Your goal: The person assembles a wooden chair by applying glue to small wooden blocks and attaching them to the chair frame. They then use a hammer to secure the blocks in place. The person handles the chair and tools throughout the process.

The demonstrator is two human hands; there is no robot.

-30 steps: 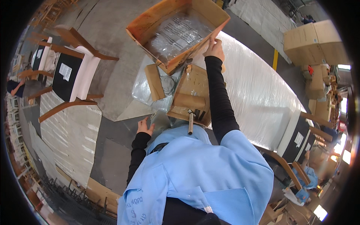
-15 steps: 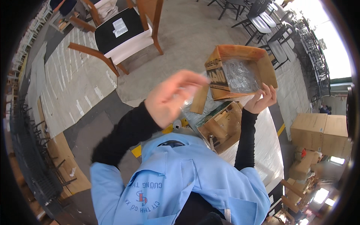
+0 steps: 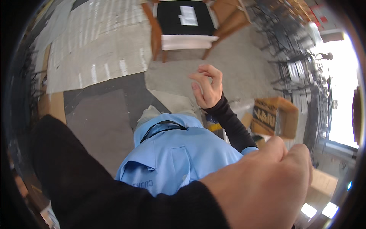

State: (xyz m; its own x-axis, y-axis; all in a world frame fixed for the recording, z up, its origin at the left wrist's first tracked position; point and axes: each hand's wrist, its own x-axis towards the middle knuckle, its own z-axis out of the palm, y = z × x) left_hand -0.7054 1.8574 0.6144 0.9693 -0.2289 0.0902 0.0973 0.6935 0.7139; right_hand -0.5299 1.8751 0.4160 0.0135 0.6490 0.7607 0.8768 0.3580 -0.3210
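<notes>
My left hand [image 3: 263, 183] is very large and close at the lower right, its black-sleeved arm crossing in front of my blue shirt [image 3: 171, 149]. Its fingers curl away from me; whatever they grip, if anything, is hidden. Ahead of my body, my right hand [image 3: 209, 87] is raised with loosely bent, parted fingers and nothing in them. To the right of that hand's sleeve stands an open cardboard box [image 3: 263, 114] with dark print on its side. It is the nearest box to my right arm, and neither hand touches it.
A wooden chair [image 3: 187, 38] with a black seat and a white paper slip [image 3: 188, 16] on it stands ahead. Pale sheeting [image 3: 99, 49] covers the floor at left. Dark chairs [image 3: 293, 70] crowd the far right; another carton [image 3: 323, 182] sits at lower right.
My left hand has come up close and swung across to the right. My right hand has left the box's edge and moved left. The view has turned, so the box appears farther right.
</notes>
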